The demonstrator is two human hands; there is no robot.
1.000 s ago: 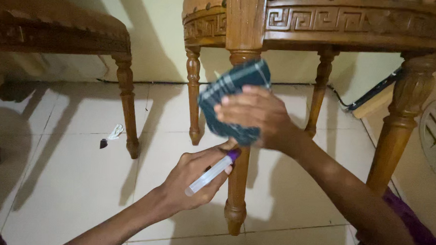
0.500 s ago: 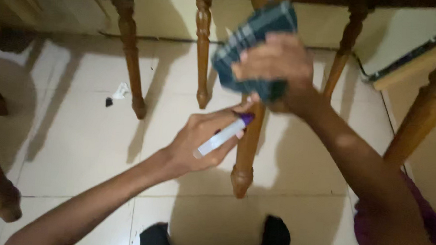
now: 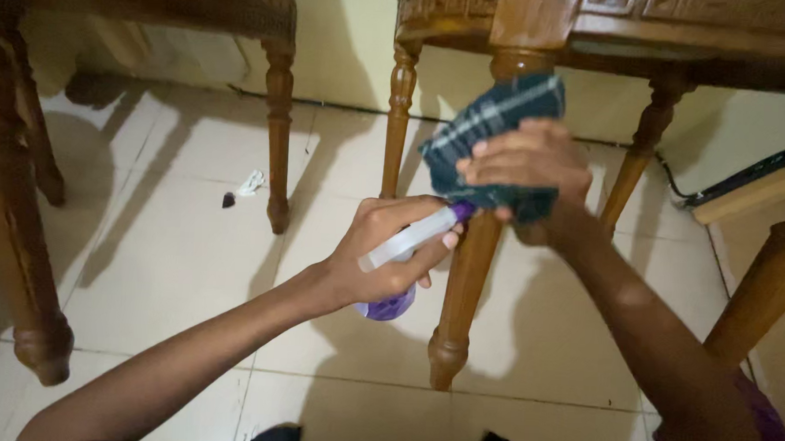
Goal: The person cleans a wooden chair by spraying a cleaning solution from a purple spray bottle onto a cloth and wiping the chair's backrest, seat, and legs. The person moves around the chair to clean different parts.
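Two hands work at a carved wooden chair leg, one with a spray bottle, one with a cloth.

Head view: the left hand is wrapped around a clear spray bottle with a purple base, its nozzle tip close to the cloth. The right hand presses a dark plaid cloth against the upper part of the chair leg, fingers curled over it. A small scrap of litter lies on the pale tiled floor near another chair's leg.

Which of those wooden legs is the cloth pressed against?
The front middle leg; the right hand holds the plaid cloth on it, the others stand untouched.
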